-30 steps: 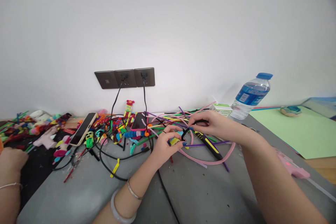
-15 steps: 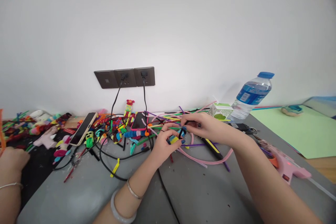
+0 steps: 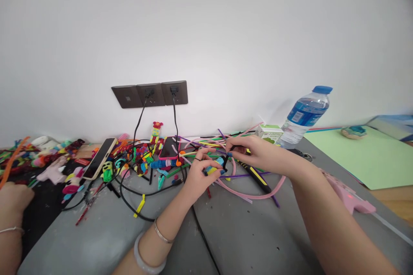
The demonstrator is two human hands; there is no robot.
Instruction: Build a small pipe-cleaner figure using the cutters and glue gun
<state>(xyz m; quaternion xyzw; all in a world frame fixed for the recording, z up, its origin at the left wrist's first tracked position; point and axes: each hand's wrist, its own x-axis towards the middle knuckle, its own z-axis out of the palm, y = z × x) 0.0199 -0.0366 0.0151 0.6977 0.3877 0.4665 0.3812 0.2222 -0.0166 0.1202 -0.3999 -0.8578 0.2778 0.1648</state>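
Note:
My left hand (image 3: 204, 171) is closed, with thumb and finger pinching a small bent black pipe cleaner (image 3: 225, 162). From the right, my right hand (image 3: 247, 151) pinches the same black piece near its upper end, fingertips close to the left ones. Part of the piece is hidden by the fingers. A small blue-and-yellow item (image 3: 213, 167) shows just behind my left fingers; I cannot tell if it is held too. Under and around both hands lie pink pipe cleaners (image 3: 258, 196), purple strands and a black-and-yellow utility knife (image 3: 258, 177).
Another person's hand (image 3: 14, 202) is at the far left beside an orange strip (image 3: 13, 161). Small colourful figures, phones (image 3: 100, 159) and black cables (image 3: 201, 232) crowd the left. A water bottle (image 3: 303, 116), pink glue gun (image 3: 350, 195) and green paper (image 3: 342, 154) are right.
The black pipe cleaner has turned between my fingertips, and my right fingers have shifted slightly on it. The other person's orange strip has come further into view. The whole view has shifted a little.

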